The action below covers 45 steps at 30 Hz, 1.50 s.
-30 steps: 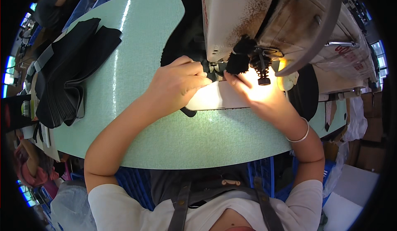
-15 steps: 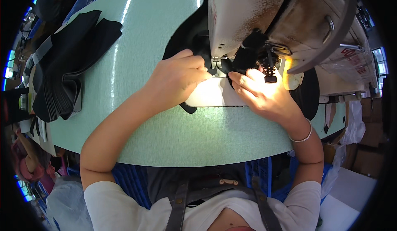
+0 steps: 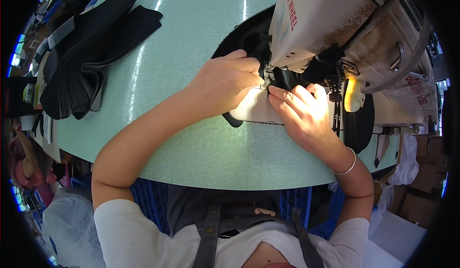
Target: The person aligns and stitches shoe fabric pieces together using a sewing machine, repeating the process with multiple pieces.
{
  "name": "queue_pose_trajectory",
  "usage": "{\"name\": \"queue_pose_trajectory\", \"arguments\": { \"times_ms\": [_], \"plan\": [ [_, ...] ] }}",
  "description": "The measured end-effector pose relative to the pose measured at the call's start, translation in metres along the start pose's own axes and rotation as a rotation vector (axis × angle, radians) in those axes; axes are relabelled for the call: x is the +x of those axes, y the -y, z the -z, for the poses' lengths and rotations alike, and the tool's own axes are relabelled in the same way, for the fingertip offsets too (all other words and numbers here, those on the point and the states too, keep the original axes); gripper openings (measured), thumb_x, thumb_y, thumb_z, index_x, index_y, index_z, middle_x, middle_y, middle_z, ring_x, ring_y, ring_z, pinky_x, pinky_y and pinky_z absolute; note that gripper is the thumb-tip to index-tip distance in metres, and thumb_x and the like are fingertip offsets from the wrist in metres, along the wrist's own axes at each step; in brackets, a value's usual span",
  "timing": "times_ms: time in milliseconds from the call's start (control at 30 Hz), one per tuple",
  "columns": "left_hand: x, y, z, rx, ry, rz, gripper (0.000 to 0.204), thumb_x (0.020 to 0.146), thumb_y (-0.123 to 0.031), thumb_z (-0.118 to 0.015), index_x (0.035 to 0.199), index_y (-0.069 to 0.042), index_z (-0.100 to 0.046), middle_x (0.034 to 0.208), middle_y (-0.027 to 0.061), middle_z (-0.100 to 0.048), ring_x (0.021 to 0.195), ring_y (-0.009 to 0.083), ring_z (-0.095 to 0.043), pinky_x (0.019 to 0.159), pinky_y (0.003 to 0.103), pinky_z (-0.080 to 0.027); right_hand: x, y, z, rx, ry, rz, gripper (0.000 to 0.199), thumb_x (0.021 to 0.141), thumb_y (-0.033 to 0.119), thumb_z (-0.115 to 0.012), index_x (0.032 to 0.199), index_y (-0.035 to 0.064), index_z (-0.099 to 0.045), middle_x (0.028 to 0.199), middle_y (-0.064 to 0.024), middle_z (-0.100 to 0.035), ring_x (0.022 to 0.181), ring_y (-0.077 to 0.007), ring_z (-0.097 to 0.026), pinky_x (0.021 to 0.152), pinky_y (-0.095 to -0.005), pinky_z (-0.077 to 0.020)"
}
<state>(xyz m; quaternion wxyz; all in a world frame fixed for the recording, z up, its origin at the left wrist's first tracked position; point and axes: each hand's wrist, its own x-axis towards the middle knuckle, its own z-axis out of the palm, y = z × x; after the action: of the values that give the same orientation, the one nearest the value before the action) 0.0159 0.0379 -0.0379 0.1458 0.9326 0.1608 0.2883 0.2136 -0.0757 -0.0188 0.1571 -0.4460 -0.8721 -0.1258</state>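
A black fabric piece (image 3: 247, 37) lies under the needle area of a white sewing machine (image 3: 330, 21), its curved edge spreading behind my left hand. Fingers curled, my left hand (image 3: 229, 82) grips that piece just left of the presser foot (image 3: 269, 70). On the other side of the foot, my right hand (image 3: 303, 110) has its fingers pressed together, the fingertips on the fabric edge. The lamp lights both hands and the white machine bed (image 3: 258, 109). Part of the fabric is hidden by my hands and the machine head.
Folded black fabric pieces (image 3: 72, 71) are stacked at the left of the green table (image 3: 191, 155). A yellow-and-white object (image 3: 354, 95) is beside the machine's right side. Blue crates (image 3: 151, 203) stand below the table edge. Another person's arm (image 3: 28, 155) shows at far left.
The view has shifted, so the machine appears farther right. My right fingers, earlier pinching up a fabric fold, now lie lower and flatter by the foot. My left hand keeps its grip.
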Motion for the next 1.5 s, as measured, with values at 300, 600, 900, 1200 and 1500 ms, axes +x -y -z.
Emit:
{"name": "queue_pose_trajectory", "arguments": {
  "times_ms": [300, 600, 900, 1200, 1500],
  "plan": [
    [0.002, -0.003, 0.000, 0.106, 0.051, 0.011, 0.018, 0.072, -0.004, -0.068, 0.089, -0.009, -0.070, 0.080, 0.0003, -0.062, 0.075, 0.0198, -0.058, 0.067, 0.031, -0.053, 0.005, -0.006, -0.008, -0.059, -0.075, 0.000, 0.034, 0.067, 0.010, -0.064, 0.099, 0.0004, -0.066, 0.104, -0.0061, -0.064, 0.085, -0.0184, -0.059, 0.066, -0.0309, -0.0485],
    [0.004, -0.006, 0.018, 0.351, 0.023, -0.184, 0.011, 0.071, -0.007, -0.065, 0.082, -0.012, -0.065, 0.079, -0.0031, -0.061, 0.081, 0.0176, -0.058, 0.114, 0.047, -0.031, -0.006, -0.010, -0.004, 0.008, -0.083, -0.063, 0.035, 0.071, 0.009, -0.061, 0.105, 0.0035, -0.069, 0.098, -0.0054, -0.065, 0.088, -0.0203, -0.061, 0.078, -0.0333, -0.0470],
    [-0.002, -0.024, 0.025, 0.460, 0.189, -0.293, 0.008, 0.076, -0.010, -0.059, 0.079, -0.010, -0.052, 0.109, 0.0052, -0.067, 0.077, 0.0161, -0.054, 0.094, 0.039, -0.043, -0.017, -0.030, 0.008, -0.028, 0.104, -0.084, 0.037, 0.083, 0.011, -0.057, 0.119, 0.0127, -0.064, 0.112, -0.0019, -0.067, 0.106, -0.0199, -0.062, 0.099, -0.0461, -0.0367],
    [-0.004, -0.041, 0.018, 0.521, 0.220, -0.258, 0.012, 0.071, -0.009, -0.061, 0.081, -0.008, -0.055, 0.105, 0.0117, -0.067, 0.078, 0.0170, -0.055, 0.090, 0.038, -0.043, -0.011, -0.013, 0.003, -0.103, 0.068, -0.037, 0.036, 0.076, 0.014, -0.060, 0.111, 0.0088, -0.067, 0.110, -0.0014, -0.066, 0.098, -0.0187, -0.063, 0.093, -0.0418, -0.0432],
    [0.007, -0.031, 0.032, 0.515, 0.156, -0.195, 0.008, 0.071, -0.006, -0.062, 0.079, -0.008, -0.062, 0.092, 0.0067, -0.067, 0.079, 0.0205, -0.056, 0.089, 0.041, -0.044, -0.007, -0.026, 0.007, 0.000, -0.090, -0.149, 0.023, 0.073, 0.009, -0.064, 0.094, 0.0016, -0.067, 0.096, -0.0102, -0.064, 0.094, -0.0267, -0.062, 0.087, -0.0408, -0.0494]
  ]
}}
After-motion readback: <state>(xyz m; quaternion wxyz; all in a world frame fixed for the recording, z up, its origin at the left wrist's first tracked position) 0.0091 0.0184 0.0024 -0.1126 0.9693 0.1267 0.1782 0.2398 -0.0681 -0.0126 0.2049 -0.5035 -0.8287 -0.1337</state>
